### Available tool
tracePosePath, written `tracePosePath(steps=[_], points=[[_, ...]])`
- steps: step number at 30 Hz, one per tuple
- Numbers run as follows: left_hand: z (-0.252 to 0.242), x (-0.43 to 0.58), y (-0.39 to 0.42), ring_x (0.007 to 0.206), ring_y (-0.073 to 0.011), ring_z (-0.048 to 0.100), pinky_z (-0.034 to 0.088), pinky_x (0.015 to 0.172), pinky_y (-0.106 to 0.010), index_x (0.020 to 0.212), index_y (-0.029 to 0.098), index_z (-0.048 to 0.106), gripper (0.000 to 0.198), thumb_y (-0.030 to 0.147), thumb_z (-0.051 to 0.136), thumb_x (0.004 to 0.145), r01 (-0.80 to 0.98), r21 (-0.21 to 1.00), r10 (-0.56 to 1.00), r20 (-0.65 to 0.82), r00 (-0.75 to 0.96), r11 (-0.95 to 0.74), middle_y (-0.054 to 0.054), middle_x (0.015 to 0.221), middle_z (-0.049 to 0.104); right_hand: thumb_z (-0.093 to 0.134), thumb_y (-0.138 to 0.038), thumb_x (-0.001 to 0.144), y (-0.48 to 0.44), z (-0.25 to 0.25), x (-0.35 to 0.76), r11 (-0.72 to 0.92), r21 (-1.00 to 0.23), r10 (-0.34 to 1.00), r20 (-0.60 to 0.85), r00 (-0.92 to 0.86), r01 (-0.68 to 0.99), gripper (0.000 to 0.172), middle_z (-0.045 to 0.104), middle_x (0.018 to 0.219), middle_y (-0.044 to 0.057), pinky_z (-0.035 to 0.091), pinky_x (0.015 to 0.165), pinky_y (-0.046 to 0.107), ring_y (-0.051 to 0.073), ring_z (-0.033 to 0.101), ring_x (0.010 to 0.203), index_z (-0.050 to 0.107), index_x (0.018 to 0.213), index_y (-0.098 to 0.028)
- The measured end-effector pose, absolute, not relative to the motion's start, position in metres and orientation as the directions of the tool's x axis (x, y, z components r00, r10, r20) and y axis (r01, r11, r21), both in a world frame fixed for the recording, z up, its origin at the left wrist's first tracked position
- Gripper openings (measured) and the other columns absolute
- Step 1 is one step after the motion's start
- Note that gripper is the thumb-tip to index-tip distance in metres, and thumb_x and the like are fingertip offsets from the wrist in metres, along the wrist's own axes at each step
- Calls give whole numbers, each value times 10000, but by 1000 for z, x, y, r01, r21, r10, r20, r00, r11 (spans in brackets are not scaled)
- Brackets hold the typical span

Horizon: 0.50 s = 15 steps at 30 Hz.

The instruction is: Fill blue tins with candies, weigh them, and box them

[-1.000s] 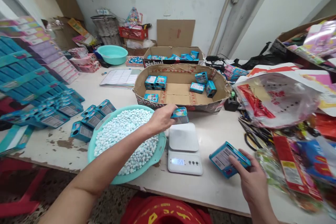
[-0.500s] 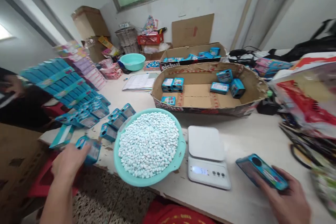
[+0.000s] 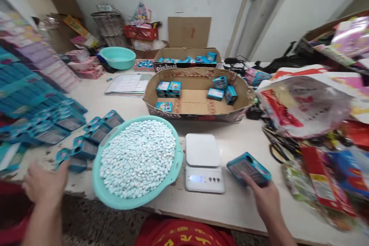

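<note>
My right hand (image 3: 263, 196) grips a small blue carton (image 3: 248, 167), tilted above the table to the right of the white digital scale (image 3: 201, 150). The scale's plate is bare and its display is lit. My left hand (image 3: 46, 182), blurred, has its fingers apart at the table's front left edge. Its fingertips are close to a blue carton (image 3: 76, 164) at the near end of a short row; contact is unclear. Between my hands stands a turquoise basin (image 3: 177, 161) full of pale blue and white candy-like pellets (image 3: 138, 157).
Behind the scale, a cut-down cardboard box (image 3: 193, 111) holds several blue cartons. Another such box (image 3: 161, 63) stands behind it. Stacked blue cartons (image 3: 25, 92) fill the left. Scissors (image 3: 276, 148) and plastic bags (image 3: 305, 103) lie right. An empty turquoise bowl (image 3: 118, 59) is farther back.
The view has swung right. My left hand has drawn back from the carton, which now stands by the row. My right hand still holds its carton, now nearer the scale.
</note>
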State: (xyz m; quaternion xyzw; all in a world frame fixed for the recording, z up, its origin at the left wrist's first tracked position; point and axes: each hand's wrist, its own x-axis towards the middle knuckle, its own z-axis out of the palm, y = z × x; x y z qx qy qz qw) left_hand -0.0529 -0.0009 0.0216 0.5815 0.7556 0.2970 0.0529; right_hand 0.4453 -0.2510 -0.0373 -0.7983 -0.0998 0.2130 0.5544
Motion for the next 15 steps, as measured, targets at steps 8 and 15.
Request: tracePosePath(steps=[8,15], points=[[16,60,5,1184,-257,487,353,1045,-407,1195,175,530,441,435,427,854,832,386,911,270,311,-399,-110,1243,561,863,-464,392,-197,-10,430,16,-886,526,-387,757,-464,595,663,805,12,547,751,467,204,625,669,604,856,-197],[7,112,15,1098,-294,521,380,933,-409,1120,177,561,475,524,340,881,923,350,973,-100,207,-161,-142,1120,588,877,-438,425,-146,28,371,-35,-859,779,-344,525,-511,613,670,816,25,567,685,396,217,640,699,583,901,-188]])
